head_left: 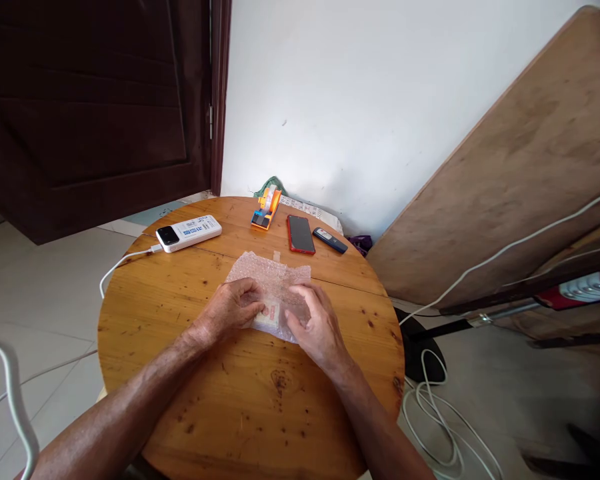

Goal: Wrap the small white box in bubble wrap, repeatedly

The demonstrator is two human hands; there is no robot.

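A sheet of bubble wrap point(273, 270) lies on the round wooden table point(220, 413), its upper edge uneven. Through its lower part shows a small pale box-like item point(267, 319) with reddish marks; its kind I cannot make out. My left hand point(233, 305) is at the left side of the wrap, thumb and forefinger closed on the plastic. On the right side, my right hand point(317, 323) rests with curved fingers against the wrap, thumb and forefinger apart. A small piece of clear tape point(277, 256) shows at the top edge of the wrap.
Behind the wrap are an orange tape dispenser point(267, 208), a red-cased phone point(301, 234) and a dark blue handheld object point(330, 240). A white power bank point(189, 233) with a cable lies at the left. Cables point(430, 407) coil on the floor at right.
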